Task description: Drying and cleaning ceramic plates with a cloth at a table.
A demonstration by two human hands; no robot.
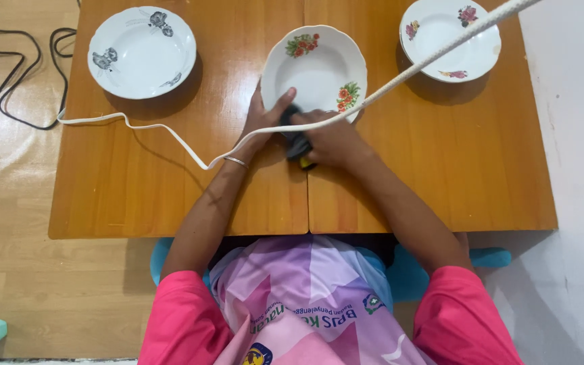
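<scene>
Currently three white plates sit along the upper part of the wooden worktop (170, 182): one plate with grey flowers (142, 52) at upper left, one plate with red flowers and green leaves (315, 67) at upper centre, one plate with pink flowers (450, 39) at upper right. Left hand (263, 120) rests on the near rim of the centre plate, thumb lying over the rim, fingers pressing the edge; one thin bracelet (236, 161) on that wrist. Right hand (329, 138) is closed around one dark cloth or sponge (297, 140) with a yellow spot at its lower end, held at the plate's near edge, just below frame centre. One white cord (170, 138) crosses the frame from centre left to upper right, passing over both hands. Black cables (8, 81) lie on the floor at upper left.
</scene>
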